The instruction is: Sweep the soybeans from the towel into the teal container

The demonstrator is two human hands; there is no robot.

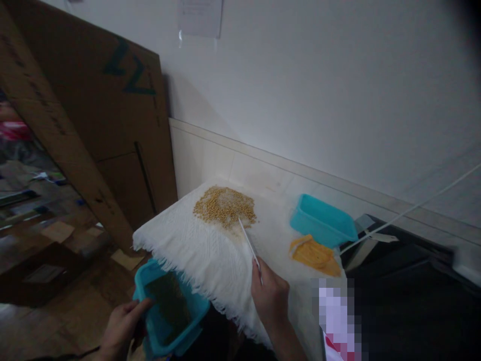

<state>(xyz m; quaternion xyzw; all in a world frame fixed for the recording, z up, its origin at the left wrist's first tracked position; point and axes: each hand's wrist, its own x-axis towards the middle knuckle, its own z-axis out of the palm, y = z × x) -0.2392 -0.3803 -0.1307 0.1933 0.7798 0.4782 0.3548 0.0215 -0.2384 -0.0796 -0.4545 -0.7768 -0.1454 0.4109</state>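
Observation:
My left hand [120, 328] grips the near rim of a teal plastic container [169, 311] that holds dark green grains, held below the front edge of the table. My right hand [268, 296] is closed on a thin white stick [249, 244] whose tip reaches a heap of yellow beans [224, 205]. The beans lie on a white fringed cloth [203, 250] that covers the small table.
A second teal container [323, 220] sits at the cloth's far right, with a yellow lid or mesh [313, 254] in front of it. A large cardboard sheet [93, 115] leans on the wall to the left. A white cord [409, 208] runs across on the right.

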